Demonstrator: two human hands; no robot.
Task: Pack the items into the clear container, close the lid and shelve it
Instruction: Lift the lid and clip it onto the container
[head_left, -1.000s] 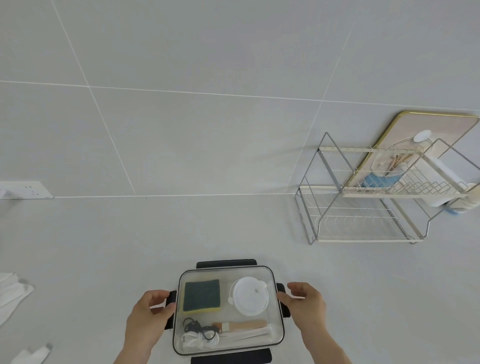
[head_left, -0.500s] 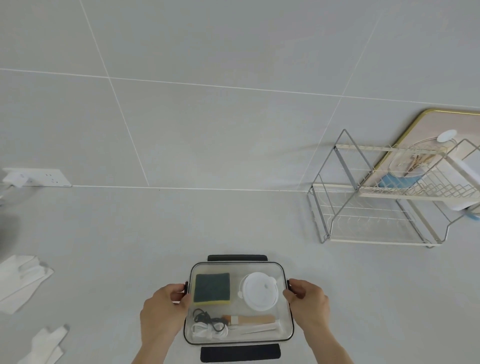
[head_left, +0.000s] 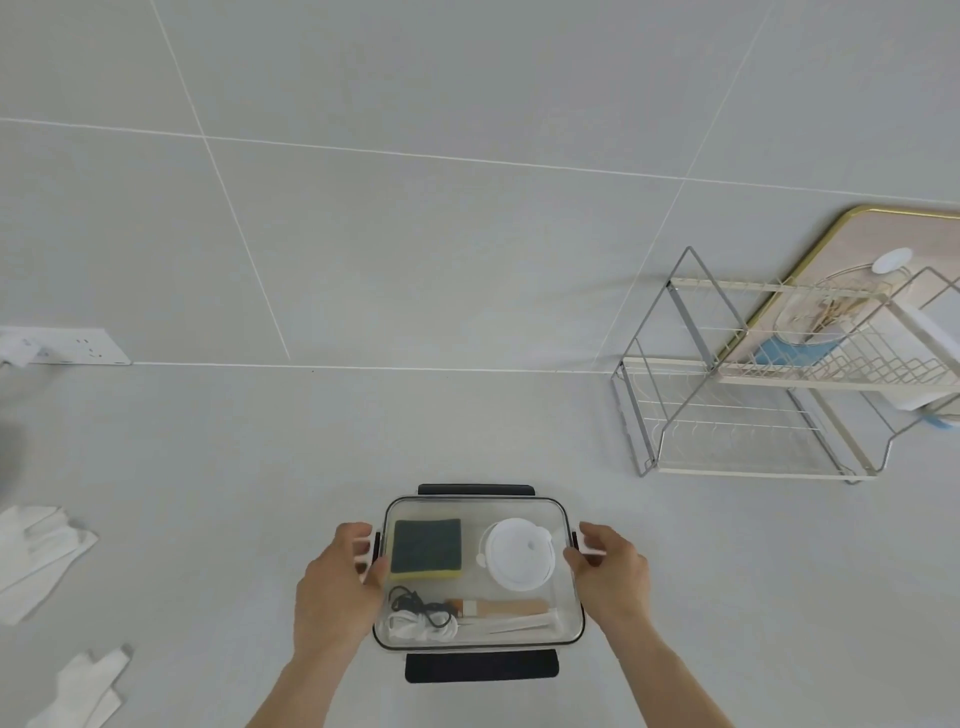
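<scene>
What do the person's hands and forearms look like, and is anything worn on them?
Both hands, left and right, are bare: no gloves, rings, watch or bracelets visible. The forearms are also uncovered down to the frame's bottom edge; no sleeves show.

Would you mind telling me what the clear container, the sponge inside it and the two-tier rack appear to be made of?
The clear container looks like glossy transparent plastic, though glass is possible: its contents show through, and its latches are black. The sponge seems to be yellow foam topped with a dark green scouring layer, both matte. The rack appears to be thin metal wire, with grey uprights and cream-coated shelves.
</scene>
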